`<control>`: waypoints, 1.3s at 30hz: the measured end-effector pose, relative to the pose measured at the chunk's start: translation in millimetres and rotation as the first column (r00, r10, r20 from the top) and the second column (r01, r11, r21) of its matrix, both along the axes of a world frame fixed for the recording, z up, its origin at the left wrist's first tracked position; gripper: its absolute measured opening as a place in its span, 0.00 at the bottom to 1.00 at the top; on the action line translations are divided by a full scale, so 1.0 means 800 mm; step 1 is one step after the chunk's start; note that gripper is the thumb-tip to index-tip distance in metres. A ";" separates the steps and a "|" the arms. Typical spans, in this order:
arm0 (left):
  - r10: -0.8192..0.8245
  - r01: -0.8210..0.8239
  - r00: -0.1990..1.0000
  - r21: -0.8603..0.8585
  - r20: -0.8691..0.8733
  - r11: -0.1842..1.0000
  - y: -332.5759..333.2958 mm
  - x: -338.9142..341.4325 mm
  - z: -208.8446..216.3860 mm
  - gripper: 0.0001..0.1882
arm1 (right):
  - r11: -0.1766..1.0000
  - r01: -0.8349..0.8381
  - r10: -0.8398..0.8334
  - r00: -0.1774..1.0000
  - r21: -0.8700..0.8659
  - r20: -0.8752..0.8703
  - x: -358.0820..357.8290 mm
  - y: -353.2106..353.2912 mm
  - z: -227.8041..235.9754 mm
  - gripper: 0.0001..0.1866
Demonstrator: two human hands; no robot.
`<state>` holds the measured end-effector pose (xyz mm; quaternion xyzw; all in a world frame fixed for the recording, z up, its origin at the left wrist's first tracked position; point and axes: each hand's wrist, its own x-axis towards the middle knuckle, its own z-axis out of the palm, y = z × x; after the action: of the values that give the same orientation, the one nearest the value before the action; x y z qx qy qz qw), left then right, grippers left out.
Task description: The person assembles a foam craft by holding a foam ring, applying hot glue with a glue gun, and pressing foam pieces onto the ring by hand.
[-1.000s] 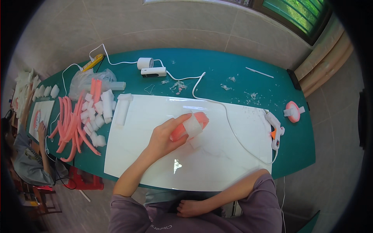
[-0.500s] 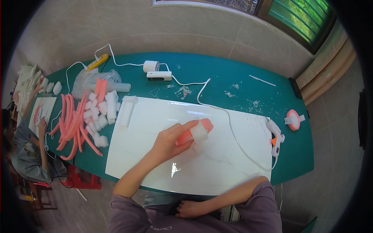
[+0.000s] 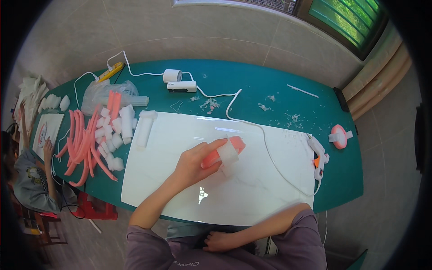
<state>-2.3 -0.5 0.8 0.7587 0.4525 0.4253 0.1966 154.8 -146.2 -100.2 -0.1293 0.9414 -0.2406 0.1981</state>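
My left hand (image 3: 194, 161) is closed around a pink foam piece (image 3: 210, 158), holding it over the white board (image 3: 180, 198). A white foam strip (image 3: 229, 154) wraps across this piece, near my fingertips. My right hand (image 3: 218, 241) rests in my lap below the table edge, fingers curled in, with nothing seen in it. On the board's right edge lies a white hot glue gun (image 3: 318, 155) with an orange trigger. Farther right, a pink foam ring (image 3: 340, 137) crossed by a white strip sits on the green table (image 3: 252, 78).
At left lie long pink foam strips (image 3: 83, 148) and several white foam rolls (image 3: 116, 140), beside a clear plastic bag (image 3: 96, 96). A white cable (image 3: 265, 139) crosses the board. A white box-shaped device (image 3: 182, 87) and foam scraps (image 3: 209, 105) lie farther back. Another person (image 3: 33, 180) works at far left.
The whole view has shifted very slightly. My left hand keeps its hold on the pink foam piece, and my right hand stays in my lap.
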 end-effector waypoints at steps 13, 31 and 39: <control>-0.027 0.024 0.999 -0.106 -0.033 0.994 -0.001 -0.003 0.002 0.30 | 1.000 0.013 -0.013 1.000 0.000 -0.023 0.001 0.000 0.001 0.12; -0.035 0.031 0.999 -0.110 -0.032 0.993 -0.001 -0.004 0.004 0.31 | 0.999 0.014 -0.013 1.000 0.033 -0.025 0.001 -0.001 0.000 0.11; -0.032 0.025 0.998 -0.137 -0.047 0.990 -0.001 -0.004 0.005 0.31 | 1.000 0.016 -0.016 1.000 0.019 -0.027 0.002 -0.001 0.000 0.11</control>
<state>-5.3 -1.4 4.5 0.7602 0.4744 0.3716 0.2429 156.3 -147.1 -100.5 -0.1232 0.9472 -0.2314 0.1847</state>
